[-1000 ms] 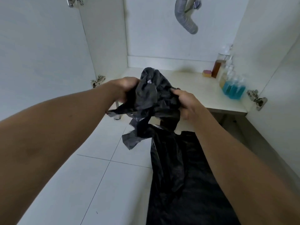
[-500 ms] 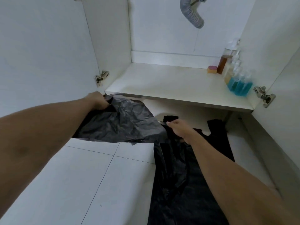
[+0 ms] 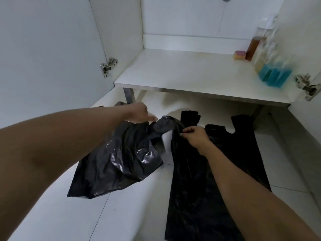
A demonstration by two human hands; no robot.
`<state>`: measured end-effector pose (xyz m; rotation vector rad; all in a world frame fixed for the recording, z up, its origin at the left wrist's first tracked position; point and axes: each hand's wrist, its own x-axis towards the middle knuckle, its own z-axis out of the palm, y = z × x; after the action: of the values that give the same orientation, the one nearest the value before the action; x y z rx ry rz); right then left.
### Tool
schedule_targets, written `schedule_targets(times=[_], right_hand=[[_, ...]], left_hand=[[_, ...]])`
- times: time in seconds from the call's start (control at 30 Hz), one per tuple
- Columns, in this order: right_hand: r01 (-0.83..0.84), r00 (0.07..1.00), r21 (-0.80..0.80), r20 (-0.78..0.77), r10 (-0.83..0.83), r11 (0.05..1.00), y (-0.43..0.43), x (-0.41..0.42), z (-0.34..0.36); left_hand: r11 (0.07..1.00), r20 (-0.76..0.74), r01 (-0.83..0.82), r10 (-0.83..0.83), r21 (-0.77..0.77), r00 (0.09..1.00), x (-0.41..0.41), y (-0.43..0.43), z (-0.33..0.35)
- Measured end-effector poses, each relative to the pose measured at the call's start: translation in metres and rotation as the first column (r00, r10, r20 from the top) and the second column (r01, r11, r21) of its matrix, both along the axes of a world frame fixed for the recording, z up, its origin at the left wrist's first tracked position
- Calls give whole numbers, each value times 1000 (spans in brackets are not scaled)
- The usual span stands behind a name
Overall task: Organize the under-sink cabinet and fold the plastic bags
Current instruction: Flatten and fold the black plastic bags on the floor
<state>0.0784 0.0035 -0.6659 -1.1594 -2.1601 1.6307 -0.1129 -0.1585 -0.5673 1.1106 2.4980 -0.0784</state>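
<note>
A glossy, crumpled black plastic bag (image 3: 118,164) hangs spread out over the white floor tiles at centre left. My left hand (image 3: 139,113) holds its upper left edge, fingers pointing right. My right hand (image 3: 192,135) pinches the bag's upper right edge, close to the handle loop. Under and to the right of my right arm a second black plastic bag (image 3: 208,188) lies flat on the floor, its handles pointing toward the cabinet. The white cabinet shelf (image 3: 191,73) lies just beyond both hands.
Bottles stand at the shelf's right end: blue liquid (image 3: 274,74), an amber one (image 3: 254,47), and a small yellow and pink sponge (image 3: 239,54). Open cabinet doors with hinges (image 3: 108,66) flank both sides. A metal leg (image 3: 128,94) props the shelf's left front.
The bag went from a bunched wad held up in front of the shelf to being spread low over the floor. Both hands dropped, and the bag now hangs lower and further right.
</note>
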Motion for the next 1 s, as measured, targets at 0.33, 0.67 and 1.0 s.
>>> schedule_targets(times=[0.33,0.67,1.0], right_hand=[[17,791,-544,-506,-344,839,-4,-15,106],[-160,765,-570,-587,-263,806,42,45,151],[217,870,-544,-269,-414,811,84,134,87]], left_hand=[[826,676,-424,73,371,734,50,59,27],[331,831,-784,3,524,557,82,85,54],[569,987,-806,-107,163,124,162,98,-44]])
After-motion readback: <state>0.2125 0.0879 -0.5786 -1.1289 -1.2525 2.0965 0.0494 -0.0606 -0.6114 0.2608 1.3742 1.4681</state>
